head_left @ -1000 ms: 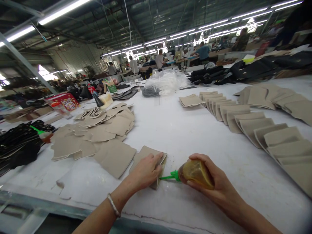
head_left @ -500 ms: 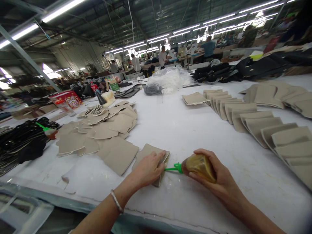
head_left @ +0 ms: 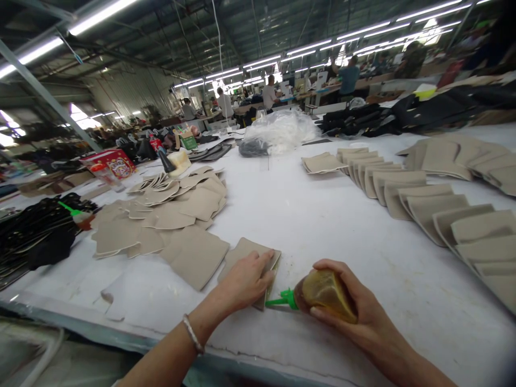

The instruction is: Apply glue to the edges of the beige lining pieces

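My left hand (head_left: 249, 278) bears down on a beige, leather-like piece (head_left: 241, 251) near the table's front edge, its fingers bent over the right side of it. A darker, wet-looking strip shows along that side, partly hidden by the fingers. My right hand (head_left: 357, 301) is wrapped round a squeeze bottle (head_left: 325, 295) of amber liquid, tipped sideways. The bottle's green nozzle (head_left: 282, 299) points left, its tip at the lower right corner of the piece. Just left lies another beige piece (head_left: 196, 255).
Beige pieces heap on the left (head_left: 161, 212); more lie in an overlapping row (head_left: 435, 207) on the right. A second green-tipped bottle (head_left: 80, 216) rests by black material (head_left: 36, 236) at far left. Clear plastic bags (head_left: 280, 131) sit at the back. People work beyond the white table (head_left: 266, 204).
My right hand has brought the bottle toward me and slightly left, so its nozzle moved down along the piece's right edge to the lower corner. My left hand stays in place.
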Demonstrator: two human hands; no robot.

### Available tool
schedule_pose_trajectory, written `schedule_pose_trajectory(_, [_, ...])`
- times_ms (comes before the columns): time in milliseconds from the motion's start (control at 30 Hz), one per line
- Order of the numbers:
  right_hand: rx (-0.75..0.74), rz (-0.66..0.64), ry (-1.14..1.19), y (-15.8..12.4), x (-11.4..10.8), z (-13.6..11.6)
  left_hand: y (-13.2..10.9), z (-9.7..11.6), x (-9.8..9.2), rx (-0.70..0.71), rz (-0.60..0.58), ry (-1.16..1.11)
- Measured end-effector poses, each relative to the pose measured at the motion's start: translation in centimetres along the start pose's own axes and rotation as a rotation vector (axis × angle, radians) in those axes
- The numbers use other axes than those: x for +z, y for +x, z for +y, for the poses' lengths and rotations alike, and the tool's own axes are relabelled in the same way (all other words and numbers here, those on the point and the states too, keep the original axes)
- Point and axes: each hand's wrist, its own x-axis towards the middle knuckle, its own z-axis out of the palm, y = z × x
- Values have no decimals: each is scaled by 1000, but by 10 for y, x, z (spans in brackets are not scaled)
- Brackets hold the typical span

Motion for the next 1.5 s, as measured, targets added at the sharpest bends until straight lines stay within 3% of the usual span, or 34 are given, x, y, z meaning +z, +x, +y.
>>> schedule_pose_trajectory(133, [-10,4,-34,7,-7,7,0,3,-2,-18,-10,12])
schedule_pose_trajectory(400, [-101,163,-109,42,-21,22,3,0,-2,12,0,-53])
schedule_pose_trajectory(700, [-90,168,-126,34,-19,25,5,-3,-1,17,4,-68])
schedule_pose_trajectory(967, [-209,197,-245,29,-18,21,5,-2,0,-2,15,-83])
schedule_pose_trajectory(1067, [-156,220,-213,25,-16,19,5,-2,1,1,23,-92])
schedule_pose_trajectory(1200, [100,221,114,28,-16,15,6,-3,1,-3,31,-119])
schedule_pose_trajectory(1400, [419,303,987,35,-32,25,4,-5,-7,-42,32,-204])
schedule_pose_trajectory(1500, [478,465,1219,37,-46,30,4,-21,-11,-181,191,-105])
